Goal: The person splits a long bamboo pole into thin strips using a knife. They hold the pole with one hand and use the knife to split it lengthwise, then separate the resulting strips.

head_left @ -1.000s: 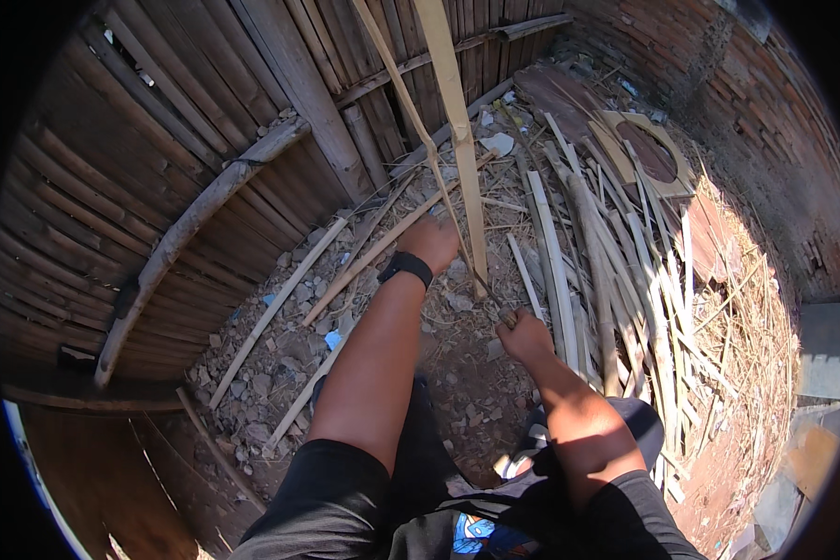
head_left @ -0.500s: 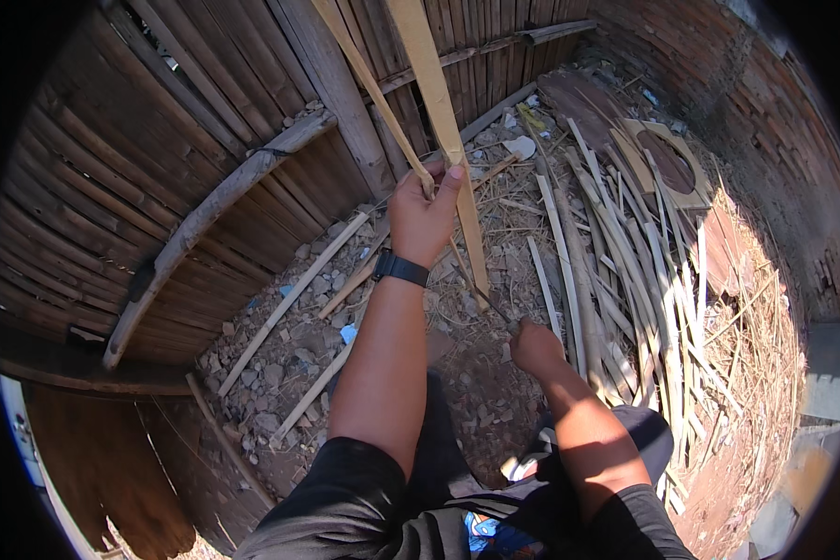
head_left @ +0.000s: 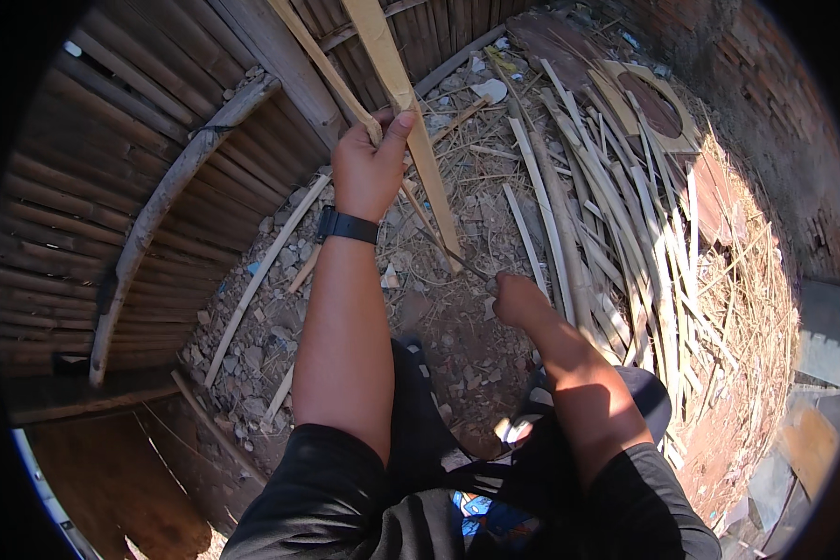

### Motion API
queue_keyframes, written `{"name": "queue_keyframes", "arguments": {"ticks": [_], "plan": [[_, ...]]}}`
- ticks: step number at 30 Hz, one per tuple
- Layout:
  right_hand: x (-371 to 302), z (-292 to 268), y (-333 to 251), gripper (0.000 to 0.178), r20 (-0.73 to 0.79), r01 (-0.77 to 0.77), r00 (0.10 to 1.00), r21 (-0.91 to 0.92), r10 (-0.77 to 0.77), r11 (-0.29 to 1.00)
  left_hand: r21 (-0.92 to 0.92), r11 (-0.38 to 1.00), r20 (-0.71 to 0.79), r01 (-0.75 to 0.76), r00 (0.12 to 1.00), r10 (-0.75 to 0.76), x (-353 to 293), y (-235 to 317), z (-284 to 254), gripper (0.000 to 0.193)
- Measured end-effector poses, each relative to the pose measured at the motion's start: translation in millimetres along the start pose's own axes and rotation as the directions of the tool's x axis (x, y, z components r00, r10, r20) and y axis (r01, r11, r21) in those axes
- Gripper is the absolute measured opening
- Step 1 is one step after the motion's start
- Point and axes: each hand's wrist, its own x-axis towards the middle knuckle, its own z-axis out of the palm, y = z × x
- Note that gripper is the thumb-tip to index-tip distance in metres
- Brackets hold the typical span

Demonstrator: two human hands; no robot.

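My left hand [head_left: 369, 173], with a dark watch at its wrist, is raised and closed round a wide, pale bamboo strip [head_left: 378, 47]. The thumb presses on the strip's face. A thinner bamboo strip [head_left: 319, 58] leans away to the left and runs into the same grip. Below the hand, the wide strip slants down towards the ground. My right hand [head_left: 521, 301] is closed on a knife [head_left: 471, 268], its grip hidden by the fingers. The knife's long, thin, dark blade points up and left and crosses the wide strip near its lower end.
To the right lies a heap of long split bamboo strips [head_left: 616, 233], with a pale board with a round hole [head_left: 667, 117] behind it. A bamboo-slat wall [head_left: 159, 93] stands at left, a brick wall [head_left: 775, 121] at right. Rubble [head_left: 257, 336] covers the ground at left.
The view has shifted, and both hands appear farther left and higher. My left hand still grips the strips, and the knife still lies across the wide strip's lower end.
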Motion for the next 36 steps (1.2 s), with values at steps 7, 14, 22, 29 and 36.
{"name": "queue_keyframes", "arguments": {"ticks": [7,14,22,29,36], "plan": [[4,1,6,0.034,0.024,0.01,1.0,0.036,-0.01,0.999,-0.004,0.999,0.051,-0.047,0.998,0.047,0,-4,3,0.048],[1,-6,8,0.035,0.052,0.011,0.999,0.037,-0.013,0.999,0.055,0.998,0.117,-0.044,0.992,0.037,-4,1,1,0.043],[8,-3,16,0.039,0.068,0.064,0.995,0.065,-0.069,0.996,-0.026,0.993,0.15,-0.118,0.981,0.121,-5,-3,-3,0.039],[15,4,26,0.044,0.056,0.089,0.994,0.109,-0.096,0.99,-0.047,0.988,0.166,-0.145,0.974,0.151,-6,-4,-8,0.037],[14,-2,28,0.045,0.223,-0.065,0.975,0.394,-0.027,0.917,-0.037,0.99,0.151,-0.138,0.978,0.142,-9,-5,-12,0.036]]}}
